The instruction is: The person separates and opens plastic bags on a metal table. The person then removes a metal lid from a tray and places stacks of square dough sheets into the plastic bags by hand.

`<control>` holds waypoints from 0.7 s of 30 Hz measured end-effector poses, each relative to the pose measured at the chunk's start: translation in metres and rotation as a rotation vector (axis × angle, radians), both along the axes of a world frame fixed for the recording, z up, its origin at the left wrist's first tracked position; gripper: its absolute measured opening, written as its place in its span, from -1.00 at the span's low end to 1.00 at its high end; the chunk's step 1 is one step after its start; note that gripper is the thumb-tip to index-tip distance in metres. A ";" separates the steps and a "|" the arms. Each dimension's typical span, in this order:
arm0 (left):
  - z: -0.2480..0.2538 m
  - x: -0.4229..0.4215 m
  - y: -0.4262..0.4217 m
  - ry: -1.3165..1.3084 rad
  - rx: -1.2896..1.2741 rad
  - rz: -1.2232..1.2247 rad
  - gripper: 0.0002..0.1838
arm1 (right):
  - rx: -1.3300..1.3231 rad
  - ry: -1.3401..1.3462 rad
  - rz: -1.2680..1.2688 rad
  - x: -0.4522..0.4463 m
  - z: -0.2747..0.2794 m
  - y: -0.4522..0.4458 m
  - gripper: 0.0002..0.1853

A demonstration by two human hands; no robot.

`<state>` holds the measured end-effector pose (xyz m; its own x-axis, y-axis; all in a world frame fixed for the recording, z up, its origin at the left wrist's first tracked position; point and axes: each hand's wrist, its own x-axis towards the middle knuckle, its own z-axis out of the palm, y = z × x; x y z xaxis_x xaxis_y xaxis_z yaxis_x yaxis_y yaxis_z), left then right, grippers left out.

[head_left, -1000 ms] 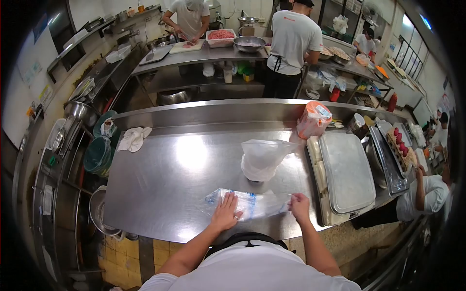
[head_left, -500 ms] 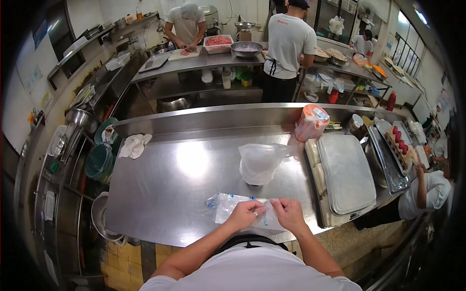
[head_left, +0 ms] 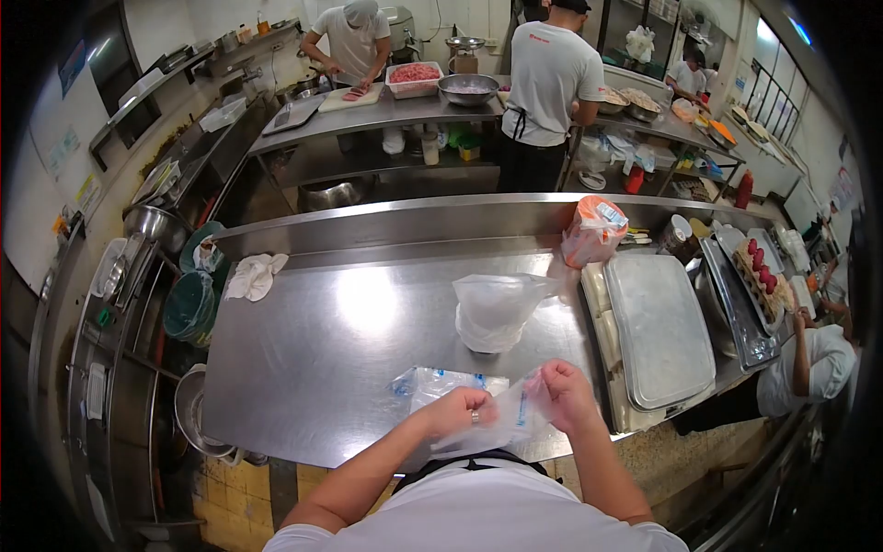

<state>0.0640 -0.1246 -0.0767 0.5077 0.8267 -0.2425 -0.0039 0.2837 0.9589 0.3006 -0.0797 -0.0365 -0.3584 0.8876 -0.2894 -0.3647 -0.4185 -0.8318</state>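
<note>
Between my two hands hangs a thin clear plastic bag (head_left: 518, 411) with blue print, raised just above the near edge of the steel table (head_left: 313, 368). My left hand (head_left: 457, 411), with a ring on one finger, is closed on its left side. My right hand (head_left: 567, 396) pinches its upper right part. Beyond my left hand a flat clear packet with blue print (head_left: 430, 383) lies on the table. Farther back stands a container wrapped in a whitish plastic bag (head_left: 497, 313).
A lidded tray (head_left: 659, 331) and an orange-topped tub in plastic (head_left: 595, 232) stand at the right. A white cloth (head_left: 257, 277) lies at the back left. People work at counters beyond, and one person (head_left: 817, 368) stands at the right.
My left hand has left the flat packet and closed on a bag. Both hands came together, then my right hand moved up and right, spreading the bag apart from the packet.
</note>
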 end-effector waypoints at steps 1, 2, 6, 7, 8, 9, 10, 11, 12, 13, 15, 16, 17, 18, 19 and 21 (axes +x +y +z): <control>0.005 -0.001 0.000 0.079 -0.020 -0.065 -0.80 | -0.057 0.084 0.052 0.009 0.000 0.007 -0.78; 0.011 -0.005 0.005 0.080 0.052 -0.086 -0.81 | -0.112 0.168 0.102 0.015 0.001 0.013 -0.78; 0.041 -0.036 0.041 -0.167 0.037 0.009 -0.88 | -0.110 0.198 0.184 0.021 0.026 0.033 -0.78; 0.057 -0.046 0.051 -0.219 0.066 0.073 -0.89 | -0.042 0.189 0.172 0.019 0.041 0.044 -0.79; 0.073 -0.054 0.065 -0.271 0.094 0.136 -0.90 | 0.026 0.180 0.158 0.017 0.056 0.056 -0.80; 0.083 -0.061 0.083 -0.270 0.161 0.185 -0.89 | 0.038 0.114 0.062 0.008 0.070 0.068 -0.80; 0.093 -0.065 0.101 -0.268 0.230 0.232 -0.88 | 0.051 0.047 -0.035 -0.009 0.085 0.080 -0.80; 0.099 -0.067 0.117 -0.161 0.243 0.308 -0.85 | 0.066 -0.019 -0.132 -0.019 0.094 0.090 -0.80; 0.102 -0.067 0.133 -0.052 0.257 0.383 -0.82 | 0.147 -0.138 -0.170 -0.022 0.085 0.104 -0.79; 0.099 -0.066 0.144 0.057 0.271 0.460 -0.79 | 0.229 -0.257 -0.206 -0.029 0.061 0.125 -0.78; 0.048 -0.062 0.170 0.169 0.190 0.534 -0.72 | 0.309 -0.470 -0.266 -0.045 0.012 0.154 -0.73; 0.020 -0.059 0.181 0.225 0.148 0.574 -0.69 | 0.307 -0.564 -0.291 -0.055 -0.015 0.158 -0.69; -0.002 -0.054 0.187 0.213 0.100 0.592 -0.71 | 0.306 -0.659 -0.315 -0.063 -0.029 0.162 -0.66; -0.010 -0.046 0.188 0.201 0.051 0.607 -0.72 | 0.331 -0.700 -0.342 -0.067 -0.032 0.166 -0.64; -0.019 -0.043 0.190 0.188 -0.004 0.620 -0.74 | 0.351 -0.742 -0.369 -0.069 -0.036 0.169 -0.63; -0.016 -0.044 0.189 0.103 -0.158 0.588 -0.78 | 0.272 -0.685 -0.351 -0.062 -0.059 0.169 -0.62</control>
<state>0.0203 0.0641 -0.0930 -0.0550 0.9110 -0.4088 -0.1123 0.4011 0.9091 0.2382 0.0888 -0.0956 0.1317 0.9860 -0.1020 0.1893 -0.1260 -0.9738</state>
